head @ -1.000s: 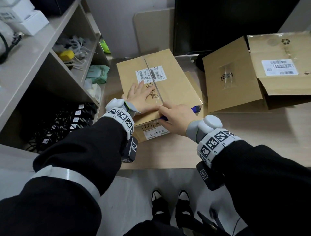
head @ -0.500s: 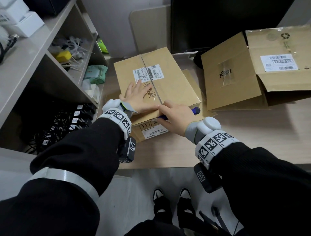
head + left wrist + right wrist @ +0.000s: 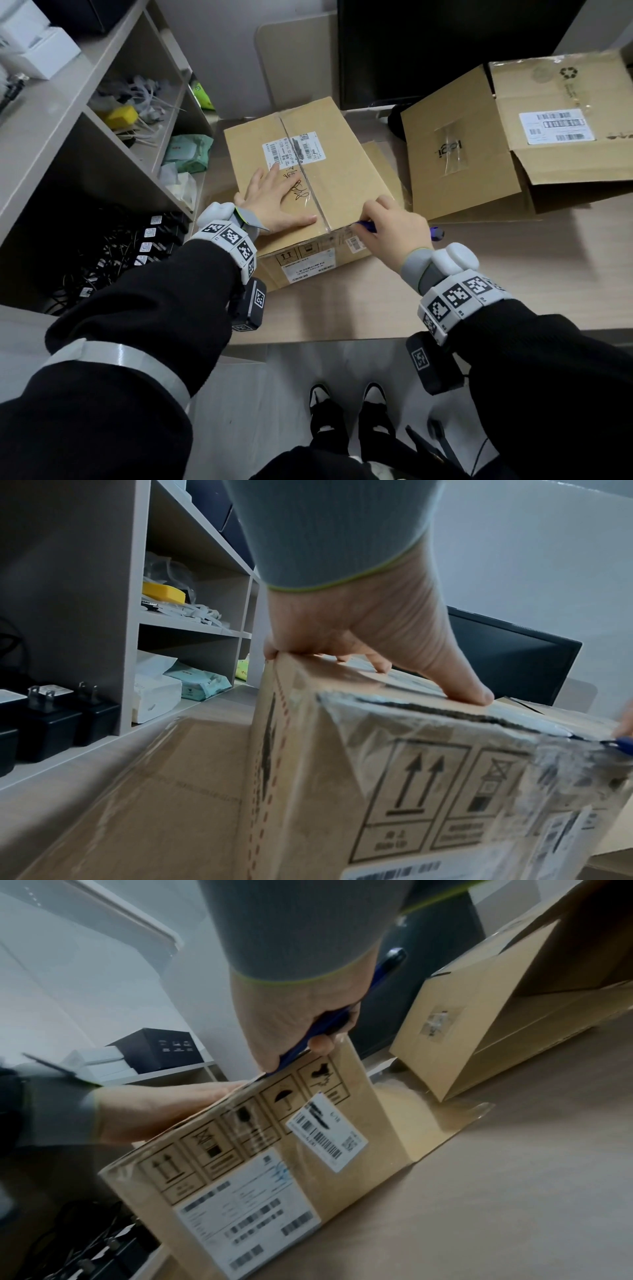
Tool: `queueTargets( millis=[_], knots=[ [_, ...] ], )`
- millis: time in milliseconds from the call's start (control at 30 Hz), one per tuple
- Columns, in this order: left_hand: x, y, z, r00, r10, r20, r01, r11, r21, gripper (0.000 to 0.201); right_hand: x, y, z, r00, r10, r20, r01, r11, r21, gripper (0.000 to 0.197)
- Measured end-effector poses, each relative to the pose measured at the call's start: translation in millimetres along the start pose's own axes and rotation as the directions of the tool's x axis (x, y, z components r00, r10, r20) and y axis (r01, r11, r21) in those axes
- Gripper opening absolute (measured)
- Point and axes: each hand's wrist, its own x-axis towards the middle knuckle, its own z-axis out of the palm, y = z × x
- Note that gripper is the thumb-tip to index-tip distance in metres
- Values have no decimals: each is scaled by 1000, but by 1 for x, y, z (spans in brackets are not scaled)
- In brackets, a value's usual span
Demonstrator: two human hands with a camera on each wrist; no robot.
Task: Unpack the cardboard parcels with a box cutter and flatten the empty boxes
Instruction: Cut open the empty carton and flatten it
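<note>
Left hand (image 3: 274,202) lies flat atop the taped brown cardboard parcel (image 3: 342,178); right hand (image 3: 394,229) grasps the blue box cutter (image 3: 364,226) at its near top edge.

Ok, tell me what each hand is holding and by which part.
Right hand grips the blue box cutter by its handle. Left hand holds nothing; it presses flat on the sealed box.
</note>
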Motion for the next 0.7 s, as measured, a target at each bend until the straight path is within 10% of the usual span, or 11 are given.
queueTargets(
  millis=[700],
  knots=[
    [-2, 8, -9, 999, -19, 38, 19, 1000, 0, 114, 48, -4, -52, 917, 220, 334, -323, 899, 295, 34]
  ],
)
